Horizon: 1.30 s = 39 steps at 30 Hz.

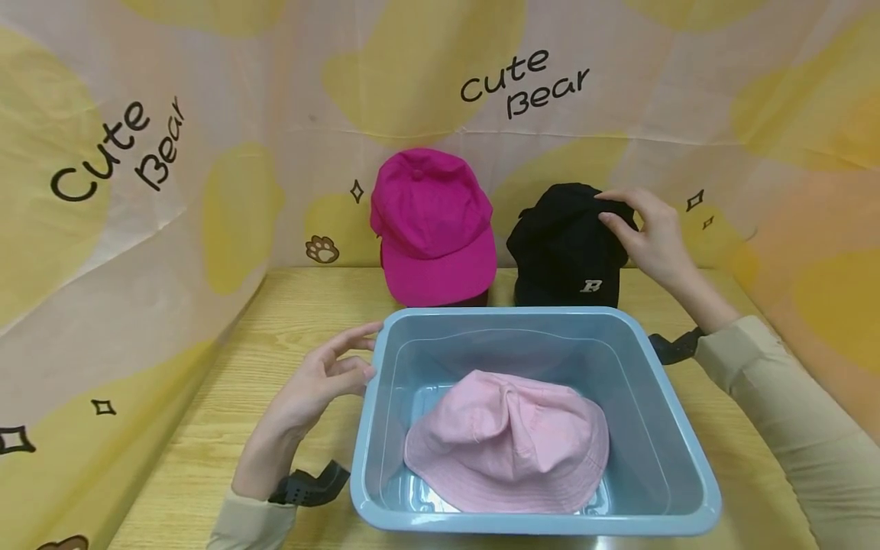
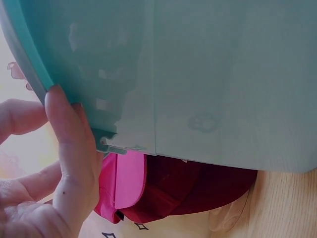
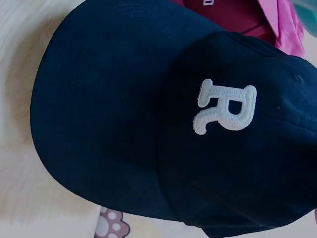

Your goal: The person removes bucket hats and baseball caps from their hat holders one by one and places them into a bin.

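Observation:
My right hand (image 1: pixel 653 237) is at the upper right of the black cap (image 1: pixel 564 244), its thumb and forefinger pinching the crown. A white letter R (image 3: pixel 225 106) marks the cap's front, and its brim shows in the right wrist view. At the left side of the blue tub (image 1: pixel 374 428), my left hand (image 1: pixel 326 378) touches the outside of the rim with loosely bent fingers. The left wrist view shows those fingertips right at the rim. Inside the tub lies a pink bucket hat (image 1: pixel 509 451), crown up and a little dented.
Left of the black cap stands a magenta cap (image 1: pixel 433 214), brim forward, behind the tub. Patterned cloth (image 1: pixel 399 69) walls off the back and both sides. Everything stands on a wood-grain table (image 1: pixel 296 305).

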Each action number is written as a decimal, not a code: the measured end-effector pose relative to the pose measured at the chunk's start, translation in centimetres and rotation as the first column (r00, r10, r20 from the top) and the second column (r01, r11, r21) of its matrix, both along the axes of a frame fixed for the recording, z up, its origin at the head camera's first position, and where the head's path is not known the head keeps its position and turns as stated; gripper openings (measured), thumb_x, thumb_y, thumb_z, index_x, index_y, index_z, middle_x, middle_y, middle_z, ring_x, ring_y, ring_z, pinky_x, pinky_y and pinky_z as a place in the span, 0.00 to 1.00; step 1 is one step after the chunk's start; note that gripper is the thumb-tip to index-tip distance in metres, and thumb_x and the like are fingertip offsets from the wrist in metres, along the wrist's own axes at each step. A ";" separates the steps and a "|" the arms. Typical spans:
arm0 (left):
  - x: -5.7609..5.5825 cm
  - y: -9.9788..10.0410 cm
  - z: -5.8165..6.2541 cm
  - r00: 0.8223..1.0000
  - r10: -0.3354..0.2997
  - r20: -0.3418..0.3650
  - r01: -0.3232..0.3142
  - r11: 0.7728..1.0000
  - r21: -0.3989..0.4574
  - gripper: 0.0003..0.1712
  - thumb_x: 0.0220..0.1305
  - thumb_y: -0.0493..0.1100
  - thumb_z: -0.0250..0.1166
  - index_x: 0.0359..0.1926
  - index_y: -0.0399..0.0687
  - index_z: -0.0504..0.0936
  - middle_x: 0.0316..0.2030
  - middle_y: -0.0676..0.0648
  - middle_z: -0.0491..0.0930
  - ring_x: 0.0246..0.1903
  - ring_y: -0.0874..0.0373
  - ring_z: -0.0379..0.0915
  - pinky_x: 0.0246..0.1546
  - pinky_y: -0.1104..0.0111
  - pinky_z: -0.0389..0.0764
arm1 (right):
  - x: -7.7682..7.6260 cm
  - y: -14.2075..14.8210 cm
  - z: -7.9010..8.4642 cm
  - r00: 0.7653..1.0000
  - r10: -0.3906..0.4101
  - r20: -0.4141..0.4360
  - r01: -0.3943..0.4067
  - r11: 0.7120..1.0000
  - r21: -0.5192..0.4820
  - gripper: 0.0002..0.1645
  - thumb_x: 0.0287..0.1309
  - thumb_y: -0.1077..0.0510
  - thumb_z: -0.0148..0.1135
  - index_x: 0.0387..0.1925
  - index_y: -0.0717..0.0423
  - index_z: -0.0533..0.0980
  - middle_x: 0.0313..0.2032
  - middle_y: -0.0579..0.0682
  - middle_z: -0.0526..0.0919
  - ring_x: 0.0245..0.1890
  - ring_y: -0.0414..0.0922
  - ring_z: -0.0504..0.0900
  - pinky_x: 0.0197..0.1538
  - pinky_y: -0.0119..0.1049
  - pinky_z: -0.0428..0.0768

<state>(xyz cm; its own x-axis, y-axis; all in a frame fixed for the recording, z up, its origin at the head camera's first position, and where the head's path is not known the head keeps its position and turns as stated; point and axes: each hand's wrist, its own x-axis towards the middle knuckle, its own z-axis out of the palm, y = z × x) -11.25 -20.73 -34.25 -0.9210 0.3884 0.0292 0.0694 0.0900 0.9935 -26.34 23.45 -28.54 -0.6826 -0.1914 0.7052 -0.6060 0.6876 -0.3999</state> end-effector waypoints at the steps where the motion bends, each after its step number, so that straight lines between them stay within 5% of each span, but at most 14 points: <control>1: 0.0 0.0 0.0 1.000 -0.001 -0.001 0.001 1.000 0.001 0.35 0.64 0.33 0.59 0.70 0.40 0.60 0.57 0.38 0.65 0.35 0.65 0.82 0.40 0.61 0.84 | -0.1 0.0 0.1 1.000 -0.002 -0.006 0.002 1.000 0.000 0.17 0.59 0.64 0.62 0.51 0.59 0.79 0.49 0.59 0.82 0.51 0.49 0.77 0.55 0.15 0.64; 7: -0.2 0.1 0.0 1.000 0.005 0.006 -0.005 1.000 -0.004 0.35 0.64 0.34 0.59 0.70 0.42 0.60 0.57 0.38 0.65 0.35 0.64 0.82 0.40 0.61 0.84 | -0.4 -0.1 0.9 1.000 0.002 -0.017 -0.002 1.000 0.005 0.16 0.58 0.65 0.64 0.49 0.60 0.80 0.47 0.60 0.84 0.49 0.45 0.79 0.53 0.14 0.63; 14: -0.2 0.1 -0.1 1.000 0.001 0.006 -0.001 1.000 -0.004 0.35 0.64 0.34 0.59 0.71 0.42 0.60 0.57 0.38 0.65 0.36 0.64 0.82 0.41 0.61 0.84 | -0.7 -0.1 1.6 0.999 -0.037 -0.004 0.037 0.999 0.014 0.15 0.59 0.62 0.64 0.48 0.56 0.81 0.46 0.59 0.84 0.48 0.24 0.75 0.52 0.14 0.65; 23: -0.2 0.0 -0.2 1.000 0.008 0.006 -0.008 1.000 -0.009 0.35 0.64 0.34 0.60 0.70 0.42 0.60 0.57 0.38 0.66 0.36 0.63 0.82 0.41 0.61 0.84 | -1.2 -0.3 2.5 0.996 -0.076 0.041 0.076 0.997 0.013 0.15 0.62 0.59 0.62 0.50 0.53 0.81 0.48 0.57 0.84 0.53 0.46 0.78 0.55 0.21 0.68; 30: -0.3 0.1 -0.1 1.000 -0.003 0.008 0.003 1.000 0.003 0.35 0.64 0.34 0.59 0.71 0.42 0.59 0.58 0.37 0.65 0.36 0.64 0.82 0.40 0.61 0.84 | -1.4 -0.8 3.1 0.995 -0.068 0.072 0.067 0.998 0.016 0.15 0.63 0.58 0.60 0.51 0.55 0.80 0.49 0.57 0.83 0.53 0.51 0.77 0.59 0.33 0.71; 39: -0.2 0.1 0.0 1.000 0.007 0.013 -0.007 1.000 -0.002 0.35 0.64 0.34 0.59 0.71 0.42 0.60 0.58 0.38 0.65 0.36 0.64 0.82 0.40 0.61 0.84 | -0.9 -1.1 4.0 0.998 0.005 0.070 -0.006 1.000 0.024 0.16 0.61 0.59 0.62 0.51 0.51 0.81 0.50 0.54 0.83 0.48 0.16 0.69 0.58 0.20 0.67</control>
